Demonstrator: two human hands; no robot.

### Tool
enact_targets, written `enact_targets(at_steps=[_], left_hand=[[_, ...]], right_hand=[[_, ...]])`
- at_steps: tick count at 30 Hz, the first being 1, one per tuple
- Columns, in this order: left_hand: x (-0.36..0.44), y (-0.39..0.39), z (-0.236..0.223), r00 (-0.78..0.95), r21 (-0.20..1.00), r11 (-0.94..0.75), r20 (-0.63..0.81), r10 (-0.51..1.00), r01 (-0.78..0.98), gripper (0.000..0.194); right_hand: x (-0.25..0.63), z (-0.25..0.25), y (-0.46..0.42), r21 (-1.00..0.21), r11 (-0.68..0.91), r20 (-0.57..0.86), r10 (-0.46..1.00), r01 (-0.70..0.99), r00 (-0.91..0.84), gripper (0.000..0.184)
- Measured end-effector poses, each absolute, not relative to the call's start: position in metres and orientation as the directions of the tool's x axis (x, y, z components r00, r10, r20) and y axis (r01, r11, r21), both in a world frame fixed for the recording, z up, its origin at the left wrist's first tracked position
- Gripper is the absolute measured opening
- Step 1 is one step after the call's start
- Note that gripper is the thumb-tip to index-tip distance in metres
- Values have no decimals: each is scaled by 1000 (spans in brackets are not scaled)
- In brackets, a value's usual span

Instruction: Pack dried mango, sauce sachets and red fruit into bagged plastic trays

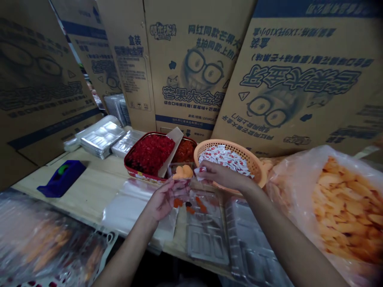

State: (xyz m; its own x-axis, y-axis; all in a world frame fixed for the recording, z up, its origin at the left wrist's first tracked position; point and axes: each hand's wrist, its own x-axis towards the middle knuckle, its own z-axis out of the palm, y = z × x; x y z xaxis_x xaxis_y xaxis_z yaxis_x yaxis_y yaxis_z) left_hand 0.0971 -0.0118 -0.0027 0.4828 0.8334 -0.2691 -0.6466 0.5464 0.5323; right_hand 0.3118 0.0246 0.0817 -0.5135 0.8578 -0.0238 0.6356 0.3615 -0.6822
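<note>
My left hand (pixel 163 199) is closed on a piece of clear plastic packaging (pixel 182 185); whether it is a bag or a tray I cannot tell. Orange pieces (pixel 183 172) sit at its top. Just right of it, my right hand (pixel 213 172) pinches a small white-and-red sachet (pixel 198 173). That hand is in front of a peach perforated basket (pixel 259 175) full of similar sachets (pixel 226 156). Below the hands lies a clear compartment tray (pixel 207 244), with several red-orange pieces (pixel 201 205) and a dark one near its far end.
A red-rimmed container (pixel 129 169) holds red pieces, a white divider and orange-red pieces. A blue tape dispenser (pixel 64 179), stacked clear trays (pixel 101 137) and plastic sheets (pixel 128 207) lie left. An open bag of orange pieces (pixel 347 207) bulges right. Cardboard boxes (pixel 185 107) wall the back.
</note>
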Motion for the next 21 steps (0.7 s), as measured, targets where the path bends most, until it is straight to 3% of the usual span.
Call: enact_targets(at_steps=[4,8,11,14,16,18,21], left_hand=[[102,-13,-2,507,515,570,-273,817,-641,24],[101,-15,-1,563,488,641,-318,762,-592,34],[99,-17,0,543,486,644,-351,763,-591,35],[97,-17,1,496,491,609,-354,793,-622,33],[95,-17,1,494,492,597,-336,801,-634,34],[91,-17,1,496,500,592,-327,804,-632,37],[86,-18,0,475,521,573,-324,819,-633,38]], right_hand=[[269,92,16,-487,498,-192,740,717,-644,15],[245,92,18,-303,534,-307,730,790,-611,36],[241,94,15,-299,552,-263,736,778,-624,47],[252,95,15,-382,524,-190,762,761,-619,39],[270,91,23,-378,448,-87,854,810,-513,27],[294,81,36,-302,268,-21,958,915,-287,26],[331,56,60,-213,-1,-115,993,977,-24,27]])
